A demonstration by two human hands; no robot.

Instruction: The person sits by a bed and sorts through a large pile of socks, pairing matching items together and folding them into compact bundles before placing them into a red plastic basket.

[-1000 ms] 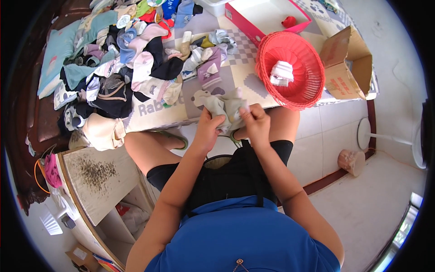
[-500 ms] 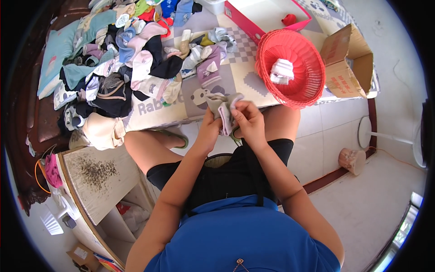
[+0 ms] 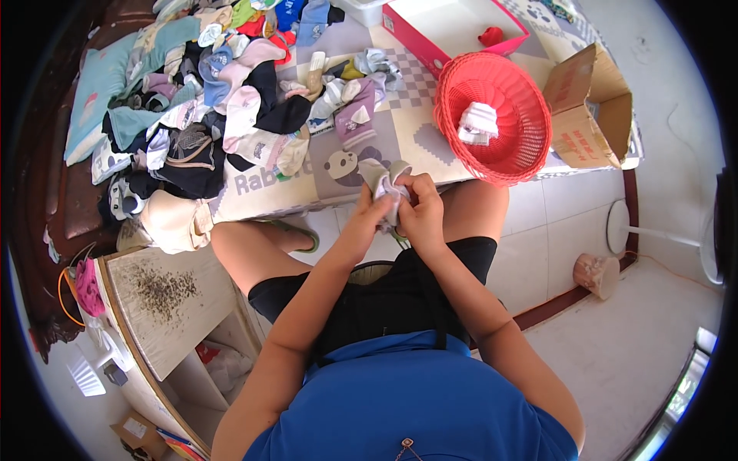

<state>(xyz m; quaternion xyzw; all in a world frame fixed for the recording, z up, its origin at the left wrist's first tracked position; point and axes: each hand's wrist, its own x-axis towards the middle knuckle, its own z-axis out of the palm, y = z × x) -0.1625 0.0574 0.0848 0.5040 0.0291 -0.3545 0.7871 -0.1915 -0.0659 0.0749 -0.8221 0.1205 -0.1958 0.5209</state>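
Note:
Over my lap, in front of the bed's edge, I hold a pair of pale grey and lilac socks [image 3: 387, 184] between both hands. My left hand [image 3: 369, 219] is closed round the lower left part, thumb across the fabric. The fingers of my right hand [image 3: 422, 206] pinch the right side near the top. Ahead to the left lies a big heap of loose socks [image 3: 254, 115] in many colours. A red woven basket [image 3: 530, 127] at the right holds a folded white striped sock bundle [image 3: 478, 123].
Behind the basket sits a pink-edged white box [image 3: 461, 19] with a red bundle [image 3: 490, 36] inside. An open cardboard box [image 3: 573, 131] stands to its right. A cream padded item [image 3: 173, 221] rests by my left knee, near a wooden cabinet [image 3: 215, 307]. A white fan [image 3: 619, 224] stands right.
My hands have drawn closer together round the socks. The fabric is now more bunched and turned, its lilac inner side showing between my thumbs. The basket and heap stay put.

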